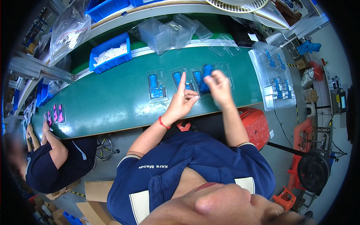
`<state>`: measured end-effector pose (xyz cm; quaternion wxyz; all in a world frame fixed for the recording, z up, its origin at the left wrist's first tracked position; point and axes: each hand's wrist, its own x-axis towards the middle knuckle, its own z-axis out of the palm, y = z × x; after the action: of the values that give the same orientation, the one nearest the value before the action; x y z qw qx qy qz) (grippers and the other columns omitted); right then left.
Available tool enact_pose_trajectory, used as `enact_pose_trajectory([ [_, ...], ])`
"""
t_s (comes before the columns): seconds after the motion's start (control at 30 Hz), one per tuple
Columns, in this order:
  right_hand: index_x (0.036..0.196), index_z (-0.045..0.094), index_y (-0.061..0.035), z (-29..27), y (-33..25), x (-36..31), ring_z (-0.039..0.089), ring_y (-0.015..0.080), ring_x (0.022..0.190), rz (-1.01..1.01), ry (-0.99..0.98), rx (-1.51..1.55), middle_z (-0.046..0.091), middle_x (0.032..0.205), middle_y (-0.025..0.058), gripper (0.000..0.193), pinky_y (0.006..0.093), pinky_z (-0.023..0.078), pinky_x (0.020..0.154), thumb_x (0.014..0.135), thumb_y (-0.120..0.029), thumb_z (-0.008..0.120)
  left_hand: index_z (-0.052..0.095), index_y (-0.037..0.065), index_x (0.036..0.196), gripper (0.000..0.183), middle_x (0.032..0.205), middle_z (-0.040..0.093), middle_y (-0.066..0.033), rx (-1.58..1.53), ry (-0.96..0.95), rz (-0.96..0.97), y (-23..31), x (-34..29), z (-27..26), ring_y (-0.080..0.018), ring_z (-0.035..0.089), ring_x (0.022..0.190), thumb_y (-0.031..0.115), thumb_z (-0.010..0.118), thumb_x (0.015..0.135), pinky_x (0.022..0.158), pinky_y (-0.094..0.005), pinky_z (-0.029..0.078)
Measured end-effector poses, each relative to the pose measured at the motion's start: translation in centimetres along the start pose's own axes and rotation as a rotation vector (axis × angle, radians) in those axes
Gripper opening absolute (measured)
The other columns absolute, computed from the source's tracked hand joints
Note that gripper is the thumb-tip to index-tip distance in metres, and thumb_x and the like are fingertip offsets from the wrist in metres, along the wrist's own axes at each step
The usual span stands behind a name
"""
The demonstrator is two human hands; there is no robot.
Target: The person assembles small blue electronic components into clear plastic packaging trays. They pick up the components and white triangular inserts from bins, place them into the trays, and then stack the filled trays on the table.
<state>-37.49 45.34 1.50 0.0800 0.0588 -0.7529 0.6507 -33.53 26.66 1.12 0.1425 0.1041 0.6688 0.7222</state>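
Note:
A row of clear plastic blister trays lies on the green table, each with blue flat pieces in it; the leftmost tray (156, 87) is in full view. My left hand (180, 103), a red cord at its wrist, is over the second tray (177, 76). Its index finger is stretched out, the thumb and other fingers bent to the right with a gap. My right hand (220, 89) is blurred and closed on a blue piece (207, 70), held above the third tray (197, 77). The piece's exact kind is unclear.
A blue bin (110, 52) of white pieces and stacked clear trays (155, 35) stand at the back. On the right sits a clear tray stack (272, 78) with blue parts. At far left, a co-worker's hand (45, 125) is by pink-and-black pieces (55, 113).

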Motion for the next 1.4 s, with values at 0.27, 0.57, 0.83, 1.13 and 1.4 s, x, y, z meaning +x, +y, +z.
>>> enact_pose_trajectory([
  [0.27,0.111,0.062,-0.0103,-7.5,4.9,2.0,0.056,0.0260,0.097,0.023,0.162,-0.765,0.059,0.100,0.0090,0.045,0.0400,0.041,0.086,0.072,-0.024,0.079,0.043,0.013,0.140,0.062,0.142,0.034,-0.0278,1.203,0.280,0.203,-1.6,1.8,-1.2,-0.0483,0.022,0.137,0.038,0.064,0.087,0.105,-0.0708,0.014],
  [0.57,0.122,0.057,-0.0051,1.3,3.5,-0.4,0.046,0.0361,0.110,-0.250,0.054,-0.856,0.048,0.116,0.0189,0.059,0.0460,0.036,0.095,0.077,-0.040,0.073,0.046,0.016,0.139,0.061,0.145,0.030,-0.0288,1.248,0.302,0.128,-1.7,0.1,-4.3,-0.0463,0.020,0.139,0.048,0.058,0.088,0.104,-0.0721,0.011],
  [0.83,0.134,0.049,-0.0109,7.4,-0.2,-1.0,0.034,0.0424,0.125,-0.415,-0.155,-0.943,0.033,0.142,0.0260,0.091,0.0535,0.028,0.102,0.061,-0.057,0.079,0.046,0.016,0.138,0.061,0.146,0.033,-0.0236,1.142,0.255,0.060,-0.6,-2.5,-11.5,-0.0414,0.021,0.141,0.045,0.061,0.087,0.107,-0.0694,0.011],
  [1.13,0.135,0.052,-0.0169,7.7,0.4,-1.3,0.040,0.0379,0.125,-0.507,-0.317,-1.037,0.042,0.139,0.0235,0.080,0.0528,0.029,0.099,0.070,-0.059,0.072,0.067,0.005,0.113,0.041,0.111,0.064,-0.0195,1.248,0.557,0.190,7.5,6.0,-29.6,-0.0371,0.057,0.108,0.027,0.071,0.079,0.096,-0.0425,0.045],
  [1.4,0.132,0.054,-0.0173,7.6,0.1,-1.0,0.041,0.0364,0.124,-0.520,-0.314,-0.967,0.044,0.136,0.0217,0.074,0.0528,0.030,0.098,0.071,-0.056,0.071,0.069,0.004,0.105,0.051,0.100,0.068,-0.0168,1.398,0.094,-0.080,3.9,13.7,-36.1,-0.0325,0.064,0.094,0.032,0.083,0.065,0.084,-0.0380,0.051],
])
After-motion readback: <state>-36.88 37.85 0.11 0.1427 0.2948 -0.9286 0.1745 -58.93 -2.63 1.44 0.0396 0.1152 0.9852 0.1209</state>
